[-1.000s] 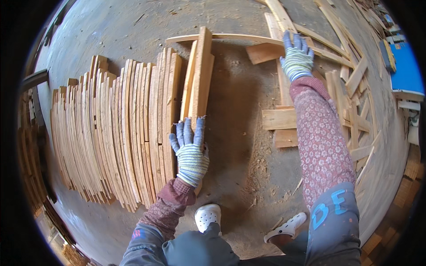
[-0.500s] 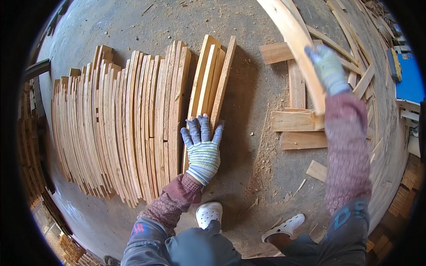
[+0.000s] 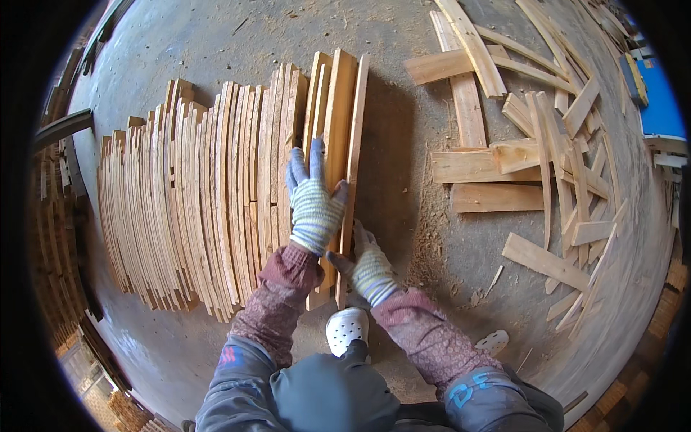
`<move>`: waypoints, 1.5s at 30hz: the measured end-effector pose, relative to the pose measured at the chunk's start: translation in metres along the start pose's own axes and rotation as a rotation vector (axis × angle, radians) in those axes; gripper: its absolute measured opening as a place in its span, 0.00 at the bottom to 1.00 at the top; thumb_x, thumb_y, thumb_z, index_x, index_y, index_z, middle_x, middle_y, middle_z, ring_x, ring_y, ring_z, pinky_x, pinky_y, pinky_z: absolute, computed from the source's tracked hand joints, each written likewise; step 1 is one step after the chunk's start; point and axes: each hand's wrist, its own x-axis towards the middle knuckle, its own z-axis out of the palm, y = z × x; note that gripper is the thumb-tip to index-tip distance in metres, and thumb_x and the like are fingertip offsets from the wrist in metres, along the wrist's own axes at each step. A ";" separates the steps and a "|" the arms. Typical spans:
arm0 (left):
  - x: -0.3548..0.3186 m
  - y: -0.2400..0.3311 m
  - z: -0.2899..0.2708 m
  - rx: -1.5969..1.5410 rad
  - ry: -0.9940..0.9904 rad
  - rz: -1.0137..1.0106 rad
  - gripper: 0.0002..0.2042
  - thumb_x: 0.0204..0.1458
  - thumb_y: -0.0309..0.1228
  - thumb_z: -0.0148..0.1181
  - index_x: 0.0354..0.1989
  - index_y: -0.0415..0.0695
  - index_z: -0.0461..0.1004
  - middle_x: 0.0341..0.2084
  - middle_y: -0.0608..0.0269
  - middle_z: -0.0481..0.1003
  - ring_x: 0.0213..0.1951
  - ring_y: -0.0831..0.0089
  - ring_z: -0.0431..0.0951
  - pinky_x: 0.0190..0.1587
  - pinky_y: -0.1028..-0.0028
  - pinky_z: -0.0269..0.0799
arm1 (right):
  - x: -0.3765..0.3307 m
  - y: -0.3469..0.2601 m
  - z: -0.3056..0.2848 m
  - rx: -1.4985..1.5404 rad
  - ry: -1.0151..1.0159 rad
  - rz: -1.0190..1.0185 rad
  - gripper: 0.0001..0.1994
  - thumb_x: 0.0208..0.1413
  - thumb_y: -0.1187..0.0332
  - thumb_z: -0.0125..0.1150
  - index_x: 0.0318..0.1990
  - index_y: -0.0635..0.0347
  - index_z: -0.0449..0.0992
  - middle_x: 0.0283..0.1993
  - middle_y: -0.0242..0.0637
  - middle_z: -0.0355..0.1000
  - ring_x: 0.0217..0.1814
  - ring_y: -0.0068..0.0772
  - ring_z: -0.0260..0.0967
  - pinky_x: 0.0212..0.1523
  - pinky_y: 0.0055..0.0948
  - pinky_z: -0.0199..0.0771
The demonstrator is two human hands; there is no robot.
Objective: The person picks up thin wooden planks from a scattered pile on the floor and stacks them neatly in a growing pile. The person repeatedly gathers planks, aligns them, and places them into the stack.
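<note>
The left hand (image 3: 314, 205) lies over the tops of a few boards (image 3: 339, 93) that stand on edge just off the middle of the view, toward eleven o'clock. Its forearm comes in from seven o'clock, the wrist runs almost straight, and the fingers reach toward twelve, with the thumb set apart toward one o'clock. The hand is fairly wide, palm down; the longest visible finger stretches along the wood and the others sit at its left, near the gap beside the long row of boards (image 3: 209, 194) at nine o'clock.

The right hand (image 3: 368, 266) is lower, at about five o'clock from the left one and close to it. Its forearm slants in from five o'clock, the elbow bent, with the hand turned toward eleven. The thumb points to ten, over the near part of the boards, while the fingers run up along the outer side of the thin board (image 3: 358, 137). Thumb and fingers stand apart around that edge, but I cannot tell whether they pinch it.

Both hands wear striped gloves with bluish fingertips. A white shoe (image 3: 347, 331) is at six o'clock on the floor (image 3: 439, 288), and loose scrap wood (image 3: 471, 108) lies scattered from one to four o'clock.
</note>
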 end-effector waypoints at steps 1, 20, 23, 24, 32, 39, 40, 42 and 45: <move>0.003 -0.002 0.001 -0.030 0.007 -0.005 0.45 0.51 0.29 0.70 0.78 0.53 0.51 0.73 0.30 0.51 0.72 0.34 0.53 0.71 0.46 0.56 | 0.007 -0.003 -0.004 -0.019 -0.062 0.014 0.47 0.54 0.49 0.70 0.75 0.56 0.52 0.71 0.57 0.61 0.71 0.59 0.63 0.70 0.47 0.67; -0.014 -0.024 0.001 0.552 -0.121 0.072 0.49 0.48 0.42 0.75 0.78 0.75 0.50 0.77 0.48 0.48 0.77 0.40 0.43 0.75 0.39 0.39 | 0.037 0.074 -0.250 0.329 0.456 -0.159 0.29 0.55 0.58 0.68 0.62 0.60 0.69 0.51 0.54 0.74 0.49 0.50 0.77 0.50 0.49 0.80; -0.015 -0.023 0.005 0.561 -0.094 0.079 0.49 0.48 0.43 0.75 0.78 0.75 0.50 0.77 0.48 0.48 0.77 0.40 0.43 0.75 0.39 0.39 | 0.030 0.133 -0.346 -0.464 0.847 0.501 0.35 0.58 0.55 0.67 0.69 0.55 0.60 0.64 0.50 0.67 0.66 0.48 0.68 0.62 0.56 0.71; -0.016 -0.019 0.007 0.571 -0.115 0.069 0.49 0.48 0.43 0.75 0.78 0.74 0.50 0.78 0.48 0.48 0.77 0.40 0.43 0.75 0.39 0.40 | 0.031 0.148 -0.357 -0.515 0.807 0.580 0.38 0.58 0.54 0.68 0.71 0.54 0.56 0.67 0.49 0.65 0.68 0.50 0.66 0.62 0.56 0.70; -0.007 -0.053 0.015 0.622 -0.072 0.153 0.50 0.45 0.41 0.78 0.76 0.78 0.54 0.78 0.50 0.49 0.77 0.43 0.45 0.74 0.44 0.44 | 0.008 0.096 -0.384 -0.549 0.725 0.111 0.22 0.64 0.48 0.59 0.58 0.49 0.74 0.48 0.46 0.81 0.52 0.53 0.79 0.53 0.54 0.77; 0.033 -0.072 0.002 0.277 -0.146 0.180 0.46 0.48 0.41 0.77 0.76 0.61 0.57 0.73 0.47 0.60 0.73 0.47 0.58 0.71 0.54 0.57 | -0.235 0.197 -0.455 -0.618 0.468 0.156 0.24 0.65 0.54 0.59 0.62 0.58 0.71 0.50 0.51 0.80 0.52 0.51 0.78 0.55 0.50 0.76; 0.054 -0.082 -0.011 0.164 -0.132 0.199 0.44 0.50 0.40 0.76 0.76 0.56 0.58 0.71 0.46 0.62 0.72 0.47 0.60 0.71 0.54 0.59 | -0.270 0.222 -0.449 -0.386 0.302 0.484 0.26 0.65 0.58 0.60 0.68 0.56 0.67 0.54 0.55 0.78 0.52 0.47 0.79 0.55 0.47 0.77; 0.051 -0.067 0.022 0.188 -0.135 0.314 0.40 0.55 0.34 0.73 0.76 0.49 0.59 0.71 0.48 0.63 0.71 0.51 0.62 0.73 0.56 0.57 | -0.389 0.339 -0.398 -0.241 0.384 0.684 0.22 0.63 0.59 0.62 0.62 0.57 0.73 0.52 0.54 0.79 0.50 0.50 0.79 0.53 0.46 0.77; 0.046 -0.001 0.018 -0.013 -0.299 0.402 0.36 0.59 0.33 0.68 0.76 0.50 0.59 0.74 0.54 0.59 0.74 0.57 0.57 0.75 0.58 0.51 | -0.517 0.455 -0.311 -0.256 0.385 1.262 0.19 0.60 0.57 0.61 0.56 0.49 0.78 0.58 0.50 0.76 0.61 0.58 0.72 0.60 0.52 0.72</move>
